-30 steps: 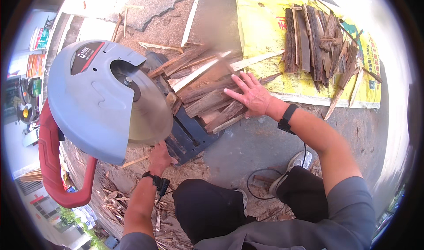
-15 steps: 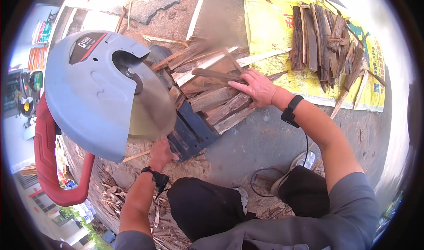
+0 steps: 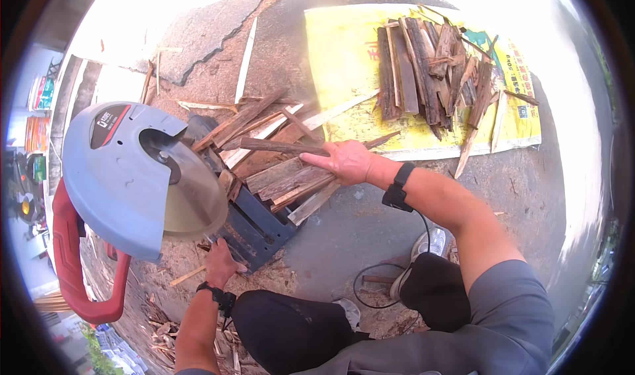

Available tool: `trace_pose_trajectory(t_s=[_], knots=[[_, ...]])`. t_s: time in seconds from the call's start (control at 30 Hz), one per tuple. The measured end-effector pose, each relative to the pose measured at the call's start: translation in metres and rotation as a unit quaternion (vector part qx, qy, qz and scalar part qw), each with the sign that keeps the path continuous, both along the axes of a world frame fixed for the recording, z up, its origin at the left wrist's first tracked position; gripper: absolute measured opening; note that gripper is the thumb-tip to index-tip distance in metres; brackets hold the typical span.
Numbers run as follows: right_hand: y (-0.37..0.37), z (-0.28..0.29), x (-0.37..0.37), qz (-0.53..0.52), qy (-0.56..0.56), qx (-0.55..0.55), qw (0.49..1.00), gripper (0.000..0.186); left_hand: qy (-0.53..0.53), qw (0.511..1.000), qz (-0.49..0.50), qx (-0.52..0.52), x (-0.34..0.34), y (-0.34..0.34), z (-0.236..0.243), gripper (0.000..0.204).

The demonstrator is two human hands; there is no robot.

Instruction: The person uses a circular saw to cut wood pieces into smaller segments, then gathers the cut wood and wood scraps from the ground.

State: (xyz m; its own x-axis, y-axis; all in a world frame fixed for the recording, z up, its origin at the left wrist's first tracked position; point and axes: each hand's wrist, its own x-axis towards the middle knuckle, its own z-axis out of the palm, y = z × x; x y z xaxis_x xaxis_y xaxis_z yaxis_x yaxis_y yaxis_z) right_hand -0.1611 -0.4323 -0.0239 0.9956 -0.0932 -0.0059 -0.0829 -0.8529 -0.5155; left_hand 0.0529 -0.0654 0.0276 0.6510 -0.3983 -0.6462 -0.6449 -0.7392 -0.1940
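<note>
A cut-off saw with a grey blade guard (image 3: 122,176), a round blade (image 3: 197,196) and a dark metal base (image 3: 254,233) stands at the left. My left hand (image 3: 223,262) is at the base's near edge below the blade, fingers curled at a small part I cannot make out. My right hand (image 3: 347,162) lies over several rough wood pieces (image 3: 291,180) stacked across the base. Its fingers close round the right end of a narrow dark wood strip (image 3: 271,146) on top of the stack. The blade's lower edge is close to my left fingertips.
A yellow sack (image 3: 340,57) lies flat at the far right, bearing a pile of wood sticks (image 3: 430,70). The saw's red handle (image 3: 73,256) juts out at the left. A black cable (image 3: 357,285) loops by my shoe (image 3: 430,241). Wood scraps (image 3: 165,335) litter the ground.
The whole view has shifted, so the saw and sack appear farther left and slightly lower. Both hands keep about the same places at the saw; more of my left fingers shows.
</note>
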Motion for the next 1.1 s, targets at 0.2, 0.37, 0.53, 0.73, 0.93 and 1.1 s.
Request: trace_pose_trajectory(t_s=[0.2, 0.37, 0.53, 0.73, 0.93, 1.1], knots=[[-0.010, 0.081, -0.056, -0.171, 0.006, 0.041, 0.984, 0.091, -0.009, 1.000, -0.021, 0.006, 0.003, 0.012, -0.009, 0.095], [-0.094, 0.065, -0.127, -0.385, -0.097, 0.124, 0.909, 0.093, 0.006, 1.000, -0.027, 0.004, -0.001, 0.002, -0.013, 0.094], [-0.175, 0.100, -0.151, -0.543, 0.007, -0.030, 0.839, 0.102, -0.011, 0.999, -0.041, -0.025, 0.009, 0.028, -0.012, 0.093], [-0.229, 0.095, -0.191, -0.543, -0.011, -0.147, 0.827, 0.088, -0.010, 0.999, -0.030, 0.028, -0.001, -0.005, -0.005, 0.088], [-0.064, 0.026, -0.069, -0.206, 0.043, -0.001, 0.978, 0.106, -0.021, 0.999, -0.026, 0.024, 0.003, 0.004, 0.002, 0.084], [0.048, -0.035, -0.018, -0.025, -0.029, -0.122, 0.992, 0.121, -0.019, 0.999, -0.020, 0.038, -0.004, -0.005, 0.000, 0.082]])
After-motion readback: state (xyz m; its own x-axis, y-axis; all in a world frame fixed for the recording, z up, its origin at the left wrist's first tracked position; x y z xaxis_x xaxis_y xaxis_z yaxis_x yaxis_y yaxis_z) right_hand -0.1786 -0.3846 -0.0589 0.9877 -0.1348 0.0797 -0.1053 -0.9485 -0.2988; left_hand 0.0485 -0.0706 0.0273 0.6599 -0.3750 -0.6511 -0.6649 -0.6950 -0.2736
